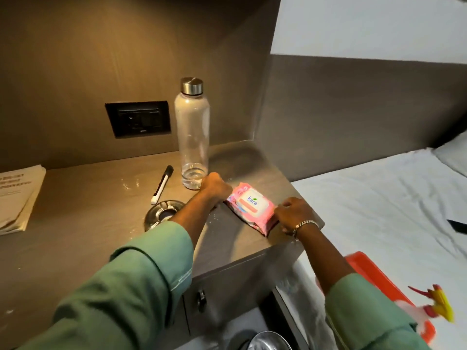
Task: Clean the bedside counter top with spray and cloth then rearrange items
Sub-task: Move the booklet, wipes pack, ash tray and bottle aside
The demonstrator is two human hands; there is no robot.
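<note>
The Kara wipes pack lies on the counter top, near right of the clear bottle, likely being squared up: the right hand has its fingers curled on the pack's near end, and the left hand is fisted at its far end, grip unclear

- A black socket panel is set flush into the brown wall panel, left of centre
- A grey headboard panel runs along the right, with plain white wall above it
- A bed under a creased white sheet fills the right side
- The corner of a white pillow shows at the far right edge, against the headboard panel
- A small dark flat object lies on the sheet, cut off by the right edge; what it is cannot be told
- An orange tray rests on the bed near the lower right corner
- A grey drawer front with a small dark handle sits low in the middle
- The rim of a shiny steel vessel shows at the bottom edge
</note>
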